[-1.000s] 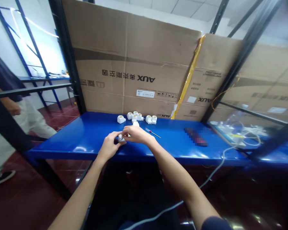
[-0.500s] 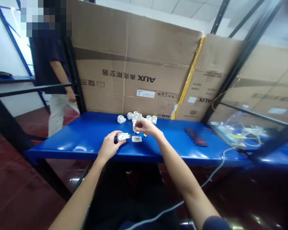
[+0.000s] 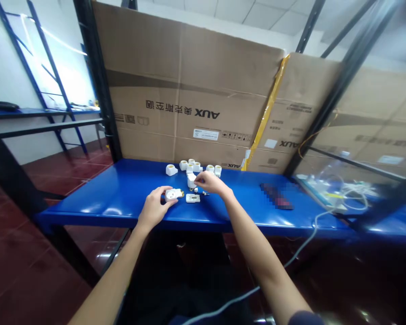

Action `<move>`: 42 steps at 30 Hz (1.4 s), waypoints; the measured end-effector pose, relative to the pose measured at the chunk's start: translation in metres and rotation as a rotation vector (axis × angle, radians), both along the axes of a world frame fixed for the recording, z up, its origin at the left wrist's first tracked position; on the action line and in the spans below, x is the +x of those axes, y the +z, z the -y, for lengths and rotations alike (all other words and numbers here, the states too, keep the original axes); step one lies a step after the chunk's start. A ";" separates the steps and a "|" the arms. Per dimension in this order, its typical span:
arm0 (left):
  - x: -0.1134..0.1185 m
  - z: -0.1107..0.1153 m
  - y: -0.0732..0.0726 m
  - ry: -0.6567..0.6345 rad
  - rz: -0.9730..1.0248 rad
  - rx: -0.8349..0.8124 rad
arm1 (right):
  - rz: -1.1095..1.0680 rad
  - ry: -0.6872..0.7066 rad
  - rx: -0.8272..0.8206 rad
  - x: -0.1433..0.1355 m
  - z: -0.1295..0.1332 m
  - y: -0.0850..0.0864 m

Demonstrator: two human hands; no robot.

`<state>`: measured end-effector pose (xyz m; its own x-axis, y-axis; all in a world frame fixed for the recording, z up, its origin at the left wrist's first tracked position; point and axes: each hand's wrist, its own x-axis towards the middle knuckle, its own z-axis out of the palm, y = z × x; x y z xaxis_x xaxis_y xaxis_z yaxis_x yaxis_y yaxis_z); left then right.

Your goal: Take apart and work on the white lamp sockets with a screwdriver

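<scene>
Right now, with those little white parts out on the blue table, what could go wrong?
The small loose parts near the right hand could get brushed away and lost. The white housing in the left hand looks open, so anything loose inside might slip out if it tilts.

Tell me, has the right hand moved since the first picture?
Yes: against the big AUX lettering, the right hand has shifted rightward, away from the left hand.

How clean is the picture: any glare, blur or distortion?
Head view: white glare streaks the blue table, mostly near its front edge; head view: the left hand and right hand show clearly, but the held white case is too small for fine detail; head view: frame edges look stretched, the far right blurs, and pixelation masks a dark object.
</scene>
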<state>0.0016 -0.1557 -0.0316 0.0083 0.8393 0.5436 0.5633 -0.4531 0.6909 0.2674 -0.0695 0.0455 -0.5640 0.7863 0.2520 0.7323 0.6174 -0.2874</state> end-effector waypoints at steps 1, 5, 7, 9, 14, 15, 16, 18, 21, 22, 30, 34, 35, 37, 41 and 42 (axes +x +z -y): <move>0.000 0.000 0.000 -0.001 0.005 -0.001 | -0.030 -0.005 0.016 0.005 0.000 0.002; -0.001 0.000 0.001 -0.011 0.010 0.014 | -0.317 -0.037 0.076 0.018 -0.001 0.008; -0.001 0.001 0.002 -0.023 -0.002 0.027 | -0.431 -0.018 0.074 0.016 -0.004 0.007; 0.000 0.002 0.003 -0.032 0.001 0.034 | -0.423 0.005 0.087 0.011 -0.008 0.004; 0.001 0.006 0.006 -0.001 0.114 -0.014 | -0.225 0.011 0.157 -0.005 -0.023 0.004; 0.000 0.006 0.007 0.004 0.158 -0.040 | -0.214 0.015 0.160 -0.007 -0.026 0.005; -0.002 0.004 0.008 0.007 0.205 -0.068 | -0.214 0.023 0.159 -0.008 -0.030 0.007; -0.006 -0.001 0.011 0.005 0.281 -0.128 | -0.238 0.054 0.154 -0.008 -0.035 0.010; -0.010 -0.019 0.023 0.018 0.227 -0.166 | -0.312 0.110 0.126 -0.001 -0.039 0.012; -0.011 -0.028 0.028 0.036 0.135 -0.150 | -0.328 0.121 0.109 0.003 -0.039 0.012; 0.002 -0.103 0.064 -0.088 -0.336 -0.200 | -0.110 0.323 -0.315 0.030 -0.014 0.022; 0.000 -0.112 0.061 -0.152 -0.345 -0.277 | 0.076 0.352 -0.362 0.024 -0.005 0.021; -0.002 -0.110 0.061 -0.155 -0.335 -0.275 | 0.101 0.338 -0.348 0.022 -0.005 0.020; -0.003 -0.101 0.061 -0.132 -0.316 -0.210 | 0.120 0.315 -0.340 0.019 -0.004 0.018; 0.009 -0.067 0.061 -0.092 -0.370 0.044 | 0.115 0.341 -0.355 0.015 -0.004 0.015; 0.015 -0.059 0.060 -0.120 -0.421 0.063 | 0.115 0.353 -0.357 0.014 -0.004 0.014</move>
